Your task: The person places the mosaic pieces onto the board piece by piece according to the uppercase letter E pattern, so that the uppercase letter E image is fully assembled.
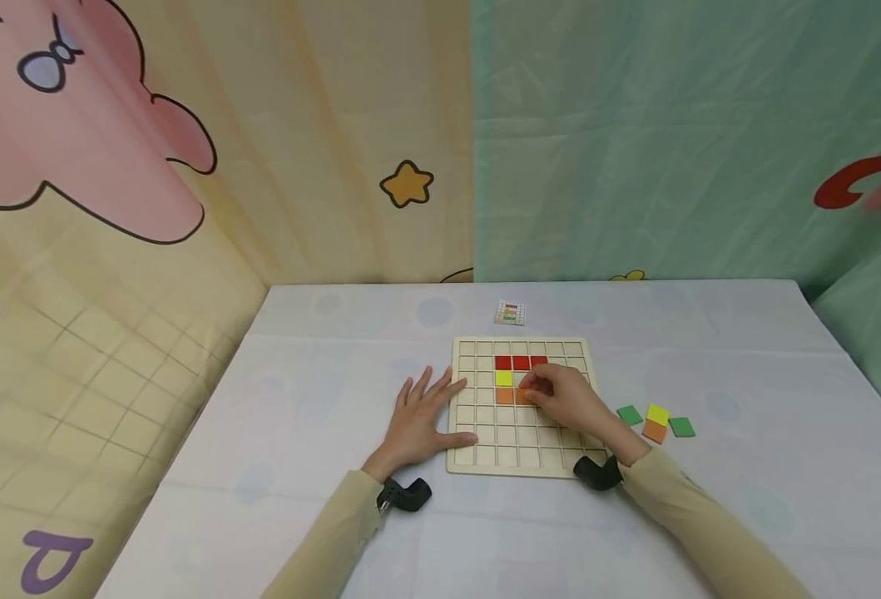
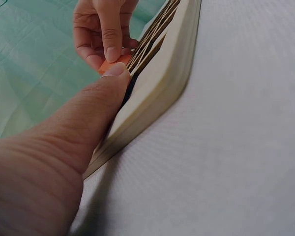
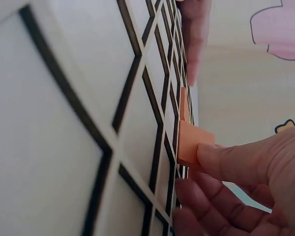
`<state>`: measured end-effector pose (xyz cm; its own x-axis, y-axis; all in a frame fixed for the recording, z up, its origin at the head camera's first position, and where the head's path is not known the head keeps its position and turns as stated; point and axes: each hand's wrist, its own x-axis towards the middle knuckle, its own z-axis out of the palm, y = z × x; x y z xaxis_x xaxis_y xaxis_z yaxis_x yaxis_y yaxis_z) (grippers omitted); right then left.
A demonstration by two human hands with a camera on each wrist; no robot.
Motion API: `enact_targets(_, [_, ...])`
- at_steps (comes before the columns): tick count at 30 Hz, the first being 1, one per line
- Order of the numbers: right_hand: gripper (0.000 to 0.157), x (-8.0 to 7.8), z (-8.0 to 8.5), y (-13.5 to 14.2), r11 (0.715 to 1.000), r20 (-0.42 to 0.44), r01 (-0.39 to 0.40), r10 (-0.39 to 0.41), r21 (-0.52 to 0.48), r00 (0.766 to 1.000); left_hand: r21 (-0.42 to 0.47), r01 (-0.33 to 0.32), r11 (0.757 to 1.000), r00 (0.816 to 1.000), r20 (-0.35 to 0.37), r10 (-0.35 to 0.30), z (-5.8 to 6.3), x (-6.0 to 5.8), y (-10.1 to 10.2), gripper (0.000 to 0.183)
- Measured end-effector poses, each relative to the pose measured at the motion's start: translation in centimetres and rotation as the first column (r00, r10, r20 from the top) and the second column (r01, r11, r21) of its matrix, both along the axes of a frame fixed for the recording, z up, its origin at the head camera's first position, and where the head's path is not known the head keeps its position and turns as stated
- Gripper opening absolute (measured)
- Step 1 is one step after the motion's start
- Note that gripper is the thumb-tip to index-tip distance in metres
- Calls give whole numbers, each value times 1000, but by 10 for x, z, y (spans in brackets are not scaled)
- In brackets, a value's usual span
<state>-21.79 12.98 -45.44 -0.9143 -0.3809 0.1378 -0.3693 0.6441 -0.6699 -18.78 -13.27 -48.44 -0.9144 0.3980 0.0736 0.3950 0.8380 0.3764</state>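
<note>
A square wooden grid board lies on the table. Three red tiles sit in a row on it, with a yellow tile under the leftmost and an orange tile below that. My right hand pinches another orange tile between thumb and fingers. That tile stands tilted against the board, right beside the placed orange one. My left hand is spread at the board's left edge, its thumb and a fingertip resting on the rim.
Right of the board lie loose tiles: a green tile, a yellow tile, an orange tile and another green tile. A small pattern card lies behind the board. Printed curtains hang behind the white table.
</note>
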Motion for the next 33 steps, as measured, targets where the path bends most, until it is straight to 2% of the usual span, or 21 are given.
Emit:
enact_targets(7, [6,0,2,-5,995,-8,56,-55,79,998,2,-3,1000,1000,5,3,0,0,-1,88])
enact_targets(14, [9,2,4,-4,986,-36,79,-74,149,997,13,11,1000,1000,-7,-11,0,1,-1,86])
enact_targets(19, [13,5,4,-3,980,-22,87,-85,182,996,8,6,1000,1000,0,-6,2,1,0,87])
enact_targets(22, [17,8,4,-1,980,-47,52,-44,193,998,4,6,1000,1000,2,-6,2,2,0,86])
enact_targets(29, [31,18,3,15,969,-120,-112,141,220,983,3,2,1000,1000,0,-2,1,1,0,86])
enact_targets(33, [27,25,5,26,971,-115,-161,183,177,976,3,0,1000,1000,3,0,1,1,0,87])
